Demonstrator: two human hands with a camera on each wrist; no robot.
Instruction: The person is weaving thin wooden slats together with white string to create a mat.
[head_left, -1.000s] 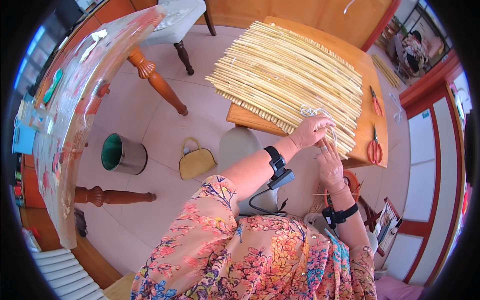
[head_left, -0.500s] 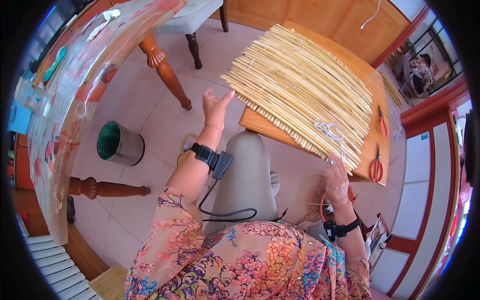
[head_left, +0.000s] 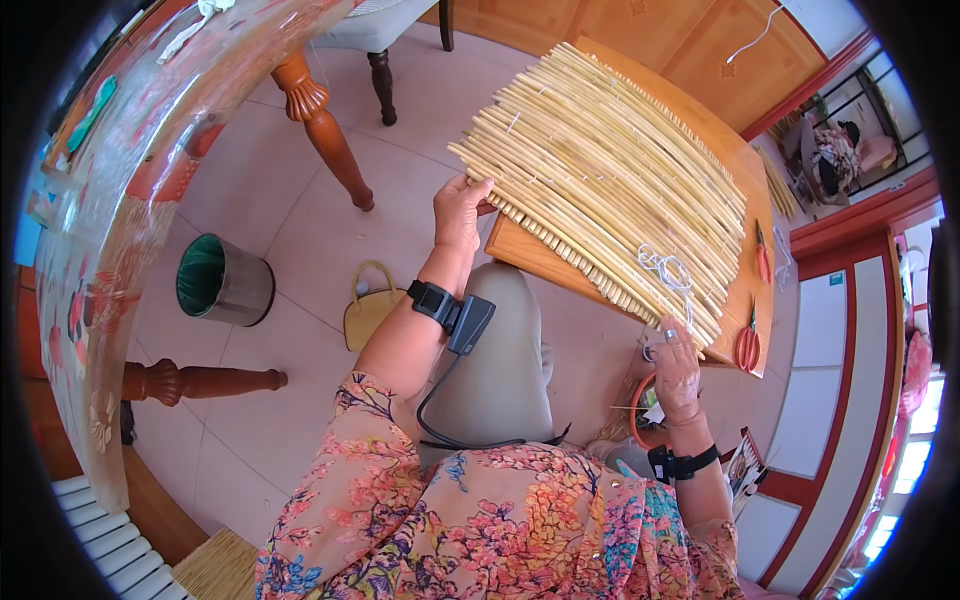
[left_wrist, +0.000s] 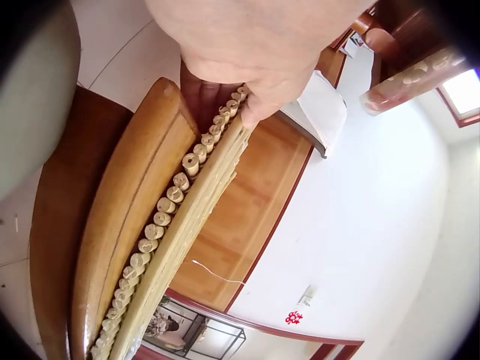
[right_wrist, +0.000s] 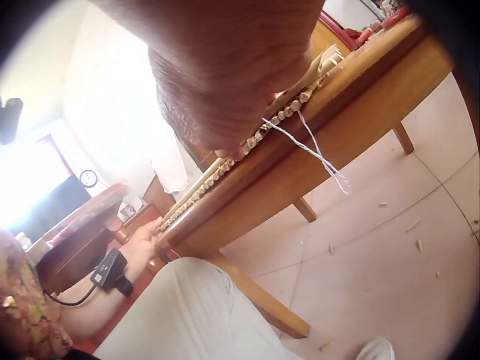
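Observation:
A mat of pale sticks [head_left: 600, 170] tied with white string lies on the wooden table [head_left: 520, 247]. My left hand [head_left: 459, 210] grips its near left corner, thumb on top and fingers under the edge; the left wrist view shows that hand [left_wrist: 255, 45] over the stick ends [left_wrist: 165, 206]. My right hand [head_left: 678, 378] is at the near right corner, its fingertips against the mat's edge. In the right wrist view this hand [right_wrist: 232, 90] covers part of the edge, and a string end [right_wrist: 315, 154] hangs beside it. Coiled white string [head_left: 665, 268] lies on the mat.
Red-handled scissors [head_left: 747, 345] and red-handled pliers [head_left: 763, 255] lie on the table's right side. A metal bin [head_left: 225, 280], a yellow bag [head_left: 372, 308] and an orange basket [head_left: 648, 415] stand on the floor. Another table [head_left: 130, 220] with a clear cover is at the left.
My left hand went from the string near the right corner out to the left, then onto the mat's left corner. The right hand moved down slightly and stays at the edge.

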